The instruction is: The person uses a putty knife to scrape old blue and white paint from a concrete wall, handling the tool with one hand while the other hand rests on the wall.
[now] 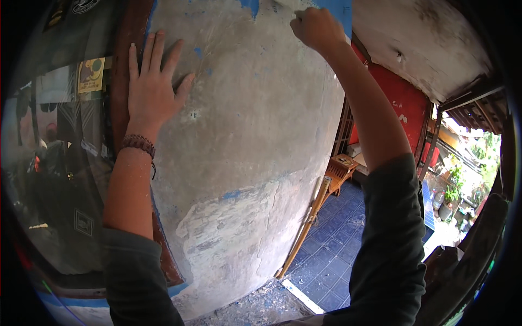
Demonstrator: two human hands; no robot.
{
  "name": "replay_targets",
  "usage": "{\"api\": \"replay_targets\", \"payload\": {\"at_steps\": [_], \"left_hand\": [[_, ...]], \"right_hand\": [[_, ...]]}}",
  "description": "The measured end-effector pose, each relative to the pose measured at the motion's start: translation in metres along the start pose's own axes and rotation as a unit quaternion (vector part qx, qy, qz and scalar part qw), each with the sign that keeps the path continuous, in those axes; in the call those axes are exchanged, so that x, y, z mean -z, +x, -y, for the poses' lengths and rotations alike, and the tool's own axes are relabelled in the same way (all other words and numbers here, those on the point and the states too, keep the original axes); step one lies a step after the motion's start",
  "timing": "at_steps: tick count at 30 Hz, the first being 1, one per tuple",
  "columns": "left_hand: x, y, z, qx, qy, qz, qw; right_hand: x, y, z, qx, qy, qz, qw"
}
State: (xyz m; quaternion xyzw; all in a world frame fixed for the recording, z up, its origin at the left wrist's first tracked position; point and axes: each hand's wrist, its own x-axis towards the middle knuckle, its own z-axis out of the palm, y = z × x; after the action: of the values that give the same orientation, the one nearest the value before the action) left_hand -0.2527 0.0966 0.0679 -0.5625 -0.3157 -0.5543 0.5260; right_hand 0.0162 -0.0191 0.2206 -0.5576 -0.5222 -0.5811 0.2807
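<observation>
My left hand [155,89] lies flat against a grey plastered wall [234,125], fingers spread, its edge beside the brown window frame [120,81]. High on the right, my right hand [318,30] is closed in a fist near the wall's corner. What it grips, if anything, is hidden by the fingers and too unclear at the top edge to name. Patches of blue paint [250,6] remain at the top of the wall around my right hand, with small blue flecks lower down. The wall's lower part shows a rough whitish patch [234,223].
A glass window [60,163] with stickers fills the left. Right of the wall, a bamboo pole [307,223] leans beside a blue tiled floor [329,261]. A wooden table [342,165] stands farther back by a red wall [394,100]. Debris [244,307] lies at the wall's foot.
</observation>
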Motion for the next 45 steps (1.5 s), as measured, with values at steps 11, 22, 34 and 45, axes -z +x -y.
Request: {"api": "replay_targets", "payload": {"at_steps": [11, 22, 34, 45], "left_hand": [[-0.002, -0.002, 0.002, -0.003, 0.012, 0.001, 1.000], [-0.004, -0.002, 0.004, -0.005, 0.006, -0.015, 1.000], [-0.004, -0.003, 0.004, 0.001, 0.007, -0.008, 1.000], [-0.004, -0.002, 0.002, 0.004, -0.015, -0.010, 1.000]], "right_hand": [[-0.006, 0.006, 0.019, -0.065, 0.044, -0.003, 0.997], [-0.003, 0.012, 0.023, -0.012, -0.005, -0.002, 1.000], [0.001, 0.008, 0.030, -0.051, 0.016, 0.017, 0.998], [-0.004, -0.020, 0.030, -0.097, 0.033, 0.041, 0.994]]}}
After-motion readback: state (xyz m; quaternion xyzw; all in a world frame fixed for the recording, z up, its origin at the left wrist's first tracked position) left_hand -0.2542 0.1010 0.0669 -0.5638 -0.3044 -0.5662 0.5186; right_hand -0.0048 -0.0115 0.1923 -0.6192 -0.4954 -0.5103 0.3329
